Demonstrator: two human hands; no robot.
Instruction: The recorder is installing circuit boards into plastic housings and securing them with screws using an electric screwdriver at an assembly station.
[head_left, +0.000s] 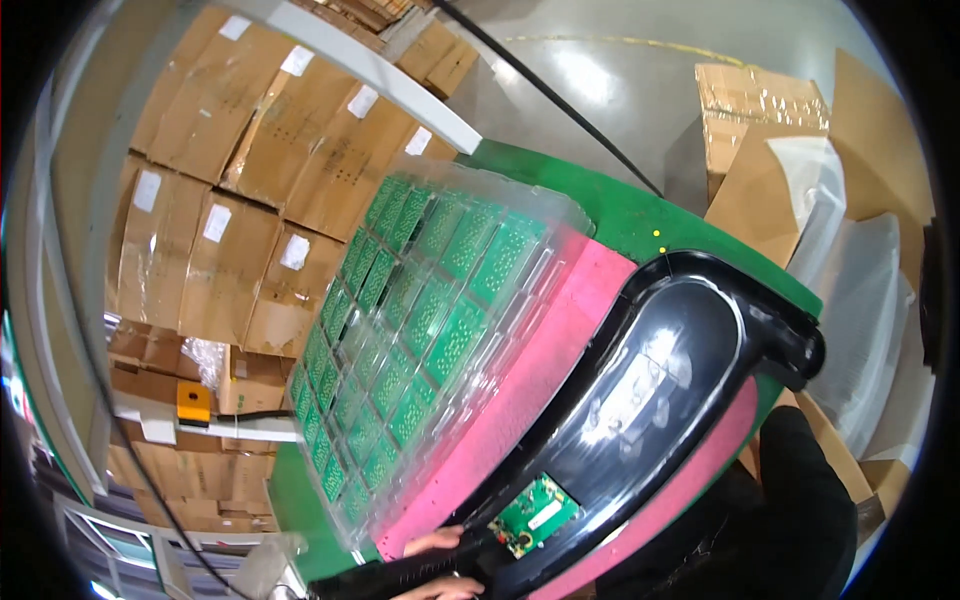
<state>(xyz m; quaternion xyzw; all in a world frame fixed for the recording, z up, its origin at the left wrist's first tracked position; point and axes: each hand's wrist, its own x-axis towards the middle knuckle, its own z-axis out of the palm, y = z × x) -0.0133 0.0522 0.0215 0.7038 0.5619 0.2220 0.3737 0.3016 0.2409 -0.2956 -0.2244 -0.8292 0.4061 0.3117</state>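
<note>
A long, curved, glossy black plastic housing [690, 330] lies slantwise over the pink mat, its hollow face up. Near its lower end a small green circuit board [537, 514] with a white label rests in it. At the lower edge, fingers of my left hand [437, 567] show on both sides of the housing's narrow end, closed round it; the rest of that hand is out of sight. Beyond the housing stands a stack of clear plastic trays [540, 310] with many green circuit boards [470, 240] in their pockets. My right hand does not show.
The pink mat [590, 290] lies on a green worktable [640, 215]. Cartons [300, 130] are stacked at left behind a white frame. An open carton [760, 165] with white foam sheets [865, 330] stands at right. A yellow switch box [194, 402] sits at left. Black clothing [800, 480] shows lower right.
</note>
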